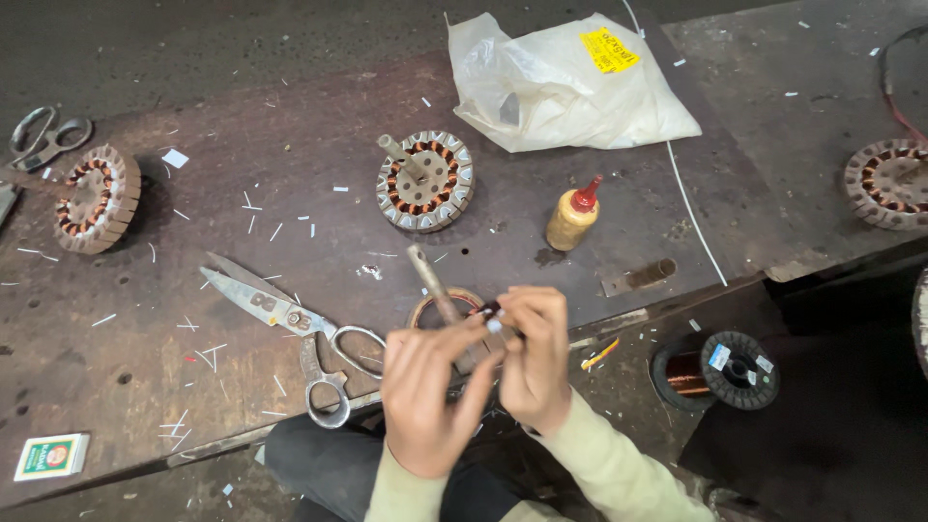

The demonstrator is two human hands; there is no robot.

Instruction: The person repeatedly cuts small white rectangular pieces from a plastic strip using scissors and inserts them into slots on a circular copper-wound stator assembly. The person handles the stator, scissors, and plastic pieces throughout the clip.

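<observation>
My left hand (427, 391) and my right hand (535, 356) meet at the near edge of the brown workbench (319, 116), fingertips together on a small dark piece with thin wire (489, 311). A metal rod (431, 282) slants up from under my left fingers, across a coil of copper wire (454, 300) lying on the bench. Which hand grips the rod I cannot tell. Large scissors (290, 324) lie just left of my left hand.
A wound stator (425, 181) with a shaft stands mid-bench; others sit at far left (95, 198) and far right (884, 182). A glue bottle with red cap (572, 215), white plastic bag (565, 87), copper wire spool (720, 369), small box (51, 455) and second scissors (43, 137) lie around.
</observation>
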